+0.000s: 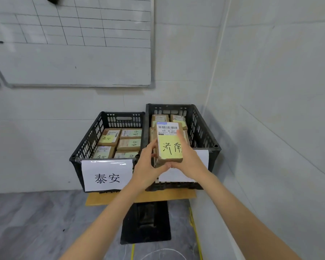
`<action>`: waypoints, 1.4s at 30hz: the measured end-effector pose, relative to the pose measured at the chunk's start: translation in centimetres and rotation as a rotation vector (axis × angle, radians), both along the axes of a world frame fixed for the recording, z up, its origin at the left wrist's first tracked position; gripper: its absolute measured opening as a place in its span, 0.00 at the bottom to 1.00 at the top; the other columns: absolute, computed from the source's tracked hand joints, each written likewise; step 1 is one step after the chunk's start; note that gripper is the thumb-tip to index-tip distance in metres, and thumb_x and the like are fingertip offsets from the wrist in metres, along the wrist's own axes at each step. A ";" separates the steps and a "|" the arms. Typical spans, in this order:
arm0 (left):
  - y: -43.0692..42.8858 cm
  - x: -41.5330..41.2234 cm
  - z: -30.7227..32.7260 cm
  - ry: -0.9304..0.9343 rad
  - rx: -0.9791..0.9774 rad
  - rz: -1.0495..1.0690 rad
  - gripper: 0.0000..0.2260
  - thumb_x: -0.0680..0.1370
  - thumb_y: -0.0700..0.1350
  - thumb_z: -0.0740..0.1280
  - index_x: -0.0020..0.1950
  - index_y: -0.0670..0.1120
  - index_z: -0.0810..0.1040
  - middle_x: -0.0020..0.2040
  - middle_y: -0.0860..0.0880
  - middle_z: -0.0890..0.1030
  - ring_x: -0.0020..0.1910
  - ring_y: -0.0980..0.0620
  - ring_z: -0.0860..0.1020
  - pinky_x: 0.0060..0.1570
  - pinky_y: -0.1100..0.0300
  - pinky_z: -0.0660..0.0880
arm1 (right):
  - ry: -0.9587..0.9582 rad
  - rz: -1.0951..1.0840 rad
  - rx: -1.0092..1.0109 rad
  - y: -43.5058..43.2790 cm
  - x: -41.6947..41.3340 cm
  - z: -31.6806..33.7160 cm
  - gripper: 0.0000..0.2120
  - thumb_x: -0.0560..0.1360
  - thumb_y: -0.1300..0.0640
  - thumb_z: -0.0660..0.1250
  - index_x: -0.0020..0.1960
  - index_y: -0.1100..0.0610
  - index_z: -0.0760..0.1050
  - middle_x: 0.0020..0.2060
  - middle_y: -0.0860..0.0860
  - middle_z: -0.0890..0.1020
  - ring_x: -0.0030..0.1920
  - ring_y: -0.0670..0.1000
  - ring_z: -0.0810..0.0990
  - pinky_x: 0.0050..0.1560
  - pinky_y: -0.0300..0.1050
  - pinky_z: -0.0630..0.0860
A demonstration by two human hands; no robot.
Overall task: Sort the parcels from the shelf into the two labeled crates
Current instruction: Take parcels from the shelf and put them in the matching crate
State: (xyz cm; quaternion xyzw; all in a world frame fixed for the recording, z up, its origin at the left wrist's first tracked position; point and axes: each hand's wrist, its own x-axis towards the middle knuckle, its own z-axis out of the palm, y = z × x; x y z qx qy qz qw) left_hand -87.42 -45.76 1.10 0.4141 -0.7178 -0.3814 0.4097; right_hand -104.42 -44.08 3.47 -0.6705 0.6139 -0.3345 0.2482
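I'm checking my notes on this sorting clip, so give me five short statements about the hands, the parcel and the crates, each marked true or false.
1. The left hand and the right hand grip one parcel together. True.
2. The left crate has a paper sign on its front. True.
3. The left crate holds nothing. False: several boxes lie in it.
4. The gripped parcel bears a yellow note with handwriting. True.
5. Both crates are white. False: the left crate and the right crate are black.
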 end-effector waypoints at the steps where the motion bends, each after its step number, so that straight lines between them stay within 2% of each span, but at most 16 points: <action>1: -0.7 -0.6 0.1 -0.006 0.007 0.000 0.39 0.71 0.54 0.75 0.76 0.58 0.57 0.70 0.56 0.68 0.67 0.60 0.68 0.67 0.51 0.69 | -0.010 0.017 0.009 -0.7 -0.8 -0.1 0.56 0.72 0.57 0.76 0.79 0.45 0.35 0.76 0.53 0.64 0.72 0.53 0.66 0.69 0.58 0.69; 5: -3.2 -2.7 0.5 -0.013 0.000 -0.021 0.39 0.70 0.56 0.75 0.76 0.59 0.57 0.68 0.58 0.69 0.65 0.64 0.68 0.65 0.57 0.69 | 0.008 0.047 0.014 -3.7 -3.4 0.1 0.55 0.72 0.57 0.75 0.79 0.44 0.35 0.76 0.51 0.63 0.73 0.52 0.66 0.70 0.58 0.68; 7: -4.7 -3.3 0.7 -0.041 -0.019 -0.055 0.39 0.71 0.53 0.75 0.76 0.58 0.58 0.67 0.59 0.69 0.66 0.62 0.68 0.63 0.60 0.70 | 0.034 0.055 0.021 -5.1 -4.6 0.1 0.56 0.72 0.55 0.76 0.79 0.43 0.34 0.76 0.52 0.64 0.73 0.52 0.67 0.70 0.57 0.68; 11: -8.1 -3.8 1.3 -0.135 0.005 -0.115 0.38 0.72 0.49 0.74 0.76 0.60 0.57 0.67 0.62 0.68 0.63 0.66 0.71 0.60 0.60 0.71 | 0.086 0.087 0.050 -8.1 -7.6 0.3 0.56 0.72 0.55 0.76 0.78 0.40 0.34 0.75 0.50 0.64 0.72 0.52 0.68 0.70 0.59 0.68; 13: -9.9 -3.6 1.4 -0.191 0.013 -0.130 0.36 0.73 0.50 0.74 0.76 0.58 0.58 0.67 0.61 0.68 0.66 0.60 0.70 0.63 0.57 0.69 | 0.096 0.101 0.079 -9.7 -9.1 0.5 0.56 0.72 0.57 0.76 0.78 0.37 0.35 0.74 0.51 0.65 0.71 0.52 0.70 0.69 0.58 0.70; 16: -12.8 -2.8 1.4 -0.238 0.048 -0.127 0.34 0.74 0.49 0.73 0.76 0.55 0.60 0.68 0.56 0.71 0.66 0.54 0.71 0.64 0.54 0.70 | 0.267 0.132 0.077 -12.1 -11.3 0.8 0.56 0.72 0.55 0.76 0.77 0.35 0.33 0.74 0.50 0.65 0.67 0.48 0.72 0.67 0.54 0.72; 19: -15.4 -2.1 1.0 -0.266 0.055 -0.111 0.32 0.75 0.47 0.72 0.76 0.54 0.61 0.68 0.55 0.71 0.66 0.54 0.70 0.64 0.53 0.70 | 0.428 0.203 0.085 -14.5 -13.4 1.1 0.56 0.73 0.55 0.75 0.75 0.31 0.31 0.74 0.48 0.63 0.66 0.47 0.71 0.65 0.50 0.74; 23: -18.7 -1.4 0.2 -0.306 0.045 -0.092 0.30 0.75 0.47 0.72 0.74 0.57 0.62 0.67 0.58 0.71 0.64 0.61 0.70 0.54 0.69 0.67 | 0.600 0.312 0.129 -17.3 -15.8 1.2 0.57 0.73 0.54 0.75 0.74 0.31 0.30 0.76 0.43 0.58 0.66 0.44 0.71 0.64 0.47 0.73; 24: -19.5 -1.3 0.0 -0.313 0.040 -0.089 0.30 0.75 0.48 0.72 0.73 0.59 0.61 0.66 0.59 0.72 0.63 0.62 0.70 0.54 0.69 0.67 | 0.639 0.334 0.135 -17.9 -16.3 1.2 0.57 0.73 0.54 0.75 0.74 0.32 0.30 0.76 0.43 0.58 0.67 0.44 0.71 0.65 0.48 0.73; 26: -20.9 -1.1 -0.1 -0.324 0.041 -0.086 0.31 0.75 0.50 0.72 0.72 0.61 0.61 0.65 0.61 0.72 0.63 0.62 0.69 0.58 0.64 0.67 | 0.716 0.375 0.137 -19.1 -17.4 1.1 0.56 0.73 0.52 0.75 0.75 0.33 0.32 0.77 0.43 0.57 0.70 0.46 0.68 0.67 0.48 0.71; 28: -22.3 -1.0 -0.4 -0.342 0.044 -0.090 0.31 0.75 0.50 0.72 0.73 0.62 0.60 0.64 0.63 0.71 0.65 0.62 0.69 0.62 0.60 0.68 | 0.798 0.450 0.147 -19.9 -18.5 0.8 0.55 0.73 0.52 0.74 0.76 0.35 0.30 0.77 0.43 0.56 0.70 0.45 0.67 0.65 0.44 0.72; 31: -24.1 -0.9 -1.1 -0.362 0.048 -0.098 0.32 0.75 0.50 0.72 0.74 0.61 0.60 0.65 0.63 0.70 0.66 0.62 0.68 0.62 0.62 0.65 | 0.954 0.600 0.148 -21.0 -19.8 -0.1 0.55 0.75 0.55 0.72 0.75 0.37 0.26 0.78 0.43 0.50 0.70 0.46 0.68 0.61 0.41 0.73; 34: -25.5 -0.9 -1.9 -0.394 0.030 -0.105 0.32 0.75 0.49 0.72 0.75 0.59 0.60 0.65 0.63 0.70 0.66 0.63 0.68 0.61 0.66 0.63 | 0.957 0.669 0.178 -22.1 -20.9 -0.8 0.54 0.76 0.55 0.71 0.75 0.37 0.26 0.79 0.43 0.49 0.69 0.45 0.68 0.58 0.36 0.72; 36: -26.1 -1.0 -2.1 -0.423 0.006 -0.117 0.33 0.75 0.50 0.71 0.76 0.59 0.59 0.67 0.62 0.70 0.66 0.64 0.67 0.60 0.69 0.62 | 0.964 0.729 0.194 -22.7 -21.4 -0.9 0.53 0.77 0.55 0.70 0.76 0.39 0.27 0.79 0.44 0.47 0.68 0.46 0.70 0.57 0.40 0.77; 39: -26.9 -1.4 -2.2 -0.443 -0.025 -0.142 0.32 0.76 0.50 0.71 0.76 0.58 0.59 0.69 0.59 0.70 0.66 0.63 0.66 0.63 0.64 0.63 | 1.014 0.807 0.167 -23.9 -22.6 -1.1 0.52 0.76 0.56 0.70 0.77 0.40 0.29 0.79 0.42 0.43 0.64 0.46 0.73 0.54 0.41 0.79; 42: -27.6 -2.0 -2.3 -0.449 -0.062 -0.154 0.32 0.75 0.50 0.70 0.76 0.57 0.59 0.69 0.58 0.70 0.66 0.63 0.66 0.65 0.63 0.63 | 1.005 0.919 0.188 -24.9 -23.0 -1.2 0.43 0.79 0.52 0.65 0.75 0.30 0.37 0.78 0.36 0.49 0.69 0.46 0.70 0.65 0.49 0.75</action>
